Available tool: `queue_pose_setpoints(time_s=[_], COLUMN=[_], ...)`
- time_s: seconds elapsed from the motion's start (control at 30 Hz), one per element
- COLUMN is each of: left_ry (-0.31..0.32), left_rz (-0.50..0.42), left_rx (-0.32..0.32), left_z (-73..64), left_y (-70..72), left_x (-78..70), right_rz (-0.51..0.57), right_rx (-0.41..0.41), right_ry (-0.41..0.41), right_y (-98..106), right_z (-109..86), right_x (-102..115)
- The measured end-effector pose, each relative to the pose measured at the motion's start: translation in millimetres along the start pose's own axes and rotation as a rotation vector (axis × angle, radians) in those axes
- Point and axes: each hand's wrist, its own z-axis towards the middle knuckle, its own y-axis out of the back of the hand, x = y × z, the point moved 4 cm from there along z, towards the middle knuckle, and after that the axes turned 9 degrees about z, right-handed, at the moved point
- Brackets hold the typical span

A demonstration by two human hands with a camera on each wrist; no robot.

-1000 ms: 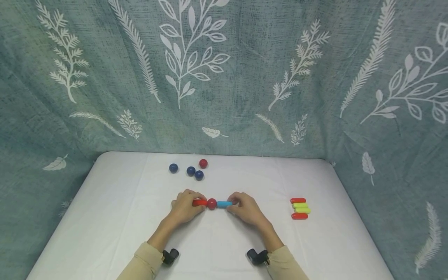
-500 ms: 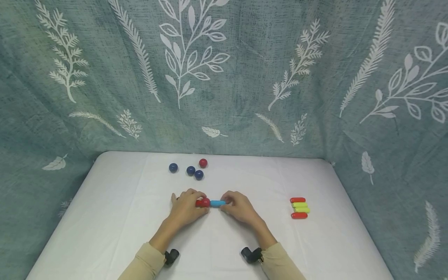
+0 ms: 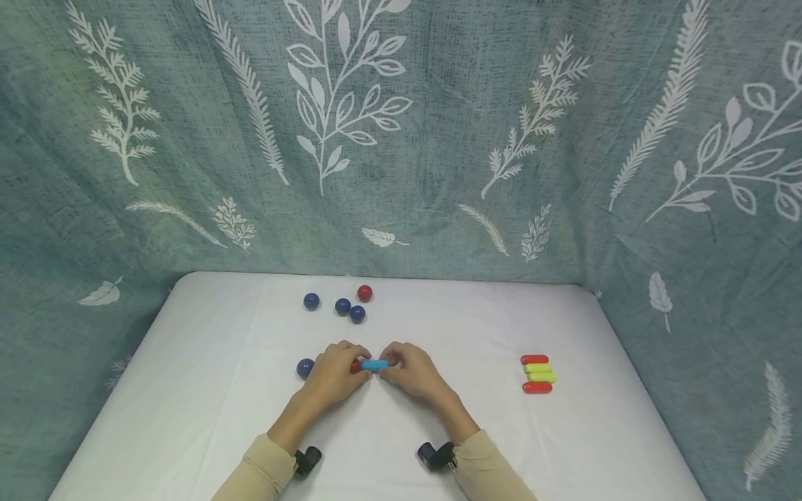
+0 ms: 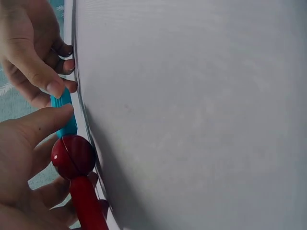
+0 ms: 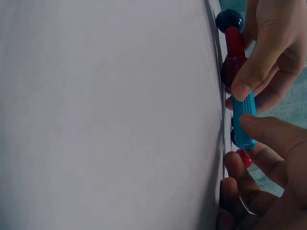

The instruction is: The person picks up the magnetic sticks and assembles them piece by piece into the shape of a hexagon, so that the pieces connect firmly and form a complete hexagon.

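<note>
from where i stood, at the left of the white table [image 3: 156, 424], one blue ball [image 3: 311, 301] lay alone toward the far edge. nearer the person, the chain's blue end ball [image 3: 305, 368] peeked out just beside the left hand [image 3: 335, 376]. a red stick [image 4: 88, 203] ran from that ball, mostly hidden by the hand from above, to a red ball [image 3: 356, 366]. on the other side of the red ball came a blue stick [image 3: 374, 364], in line with the rest, over the middle of the table. the left hand pinched it close to the red ball, thumb along its side. farther back sat two blue balls [image 3: 350, 311] side by side, then a loose red ball [image 3: 365, 293] just behind them. the right hand [image 3: 410, 372] pinched the blue stick's free end between thumb and finger. well apart, on the right, four sticks [image 3: 537, 374] lay in a close row: red, two yellow, red.
</note>
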Motion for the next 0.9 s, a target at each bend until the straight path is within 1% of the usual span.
queue_pose_setpoints(time_s=[0.17, 0.37, 0.57, 0.63, 0.8, 0.9], left_ry=[0.011, 0.002, 0.003, 0.005, 0.007, 0.007], left_rz=[-0.015, -0.018, -0.025, -0.026, -0.026, -0.026], left_rx=[0.012, 0.017, 0.018, 0.018, 0.02, 0.02], left_z=[0.4, 0.7, 1.1, 0.9, 1.1, 1.3], left_y=[-1.3, -1.0, -2.2, -2.0, -3.5, -4.1], left_x=[2.6, 3.7, 5.4, 5.1, 5.5, 6.9], right_rz=[-0.012, -0.006, 0.028, 0.05, 0.103, 0.141], right_rx=[-0.003, 0.009, 0.04, 0.039, -0.007, -0.039], right_ry=[-0.005, -0.015, -0.021, -0.031, -0.066, -0.069], right_y=[-2, -3, -2, 0, 3, 4], right_z=[0.8, 1.8, 3.5, 4.0, 7.6, 16.2], right_x=[1, -1, -4, -6, -7, -3])
